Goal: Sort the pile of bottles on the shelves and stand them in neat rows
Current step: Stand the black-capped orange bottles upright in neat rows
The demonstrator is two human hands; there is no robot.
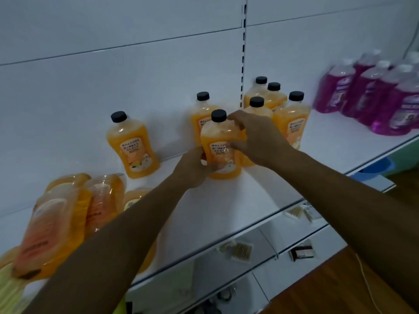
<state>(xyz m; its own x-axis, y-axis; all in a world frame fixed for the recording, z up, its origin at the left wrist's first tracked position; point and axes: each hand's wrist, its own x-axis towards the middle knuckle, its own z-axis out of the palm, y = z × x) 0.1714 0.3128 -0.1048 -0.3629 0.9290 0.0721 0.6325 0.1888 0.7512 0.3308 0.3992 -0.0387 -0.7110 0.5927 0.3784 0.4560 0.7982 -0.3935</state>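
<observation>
An orange bottle with a black cap [221, 143] stands upright on the white shelf [238, 200]. My left hand [192, 168] grips its lower left side and my right hand [254, 137] grips its upper right side. Directly behind it stands another orange bottle [202, 109]. A lone orange bottle [132, 146] stands further left. Several more orange bottles [292, 116] stand grouped to the right, partly hidden by my right hand. A pile of orange bottles [68, 218] lies on its side at the shelf's left end.
Several purple bottles [374, 96] stand at the far right of the shelf. Small packets [240, 248] lie on the lower shelves. A blue tub [378, 167] sits beyond the shelf's right edge, above the wooden floor [340, 286].
</observation>
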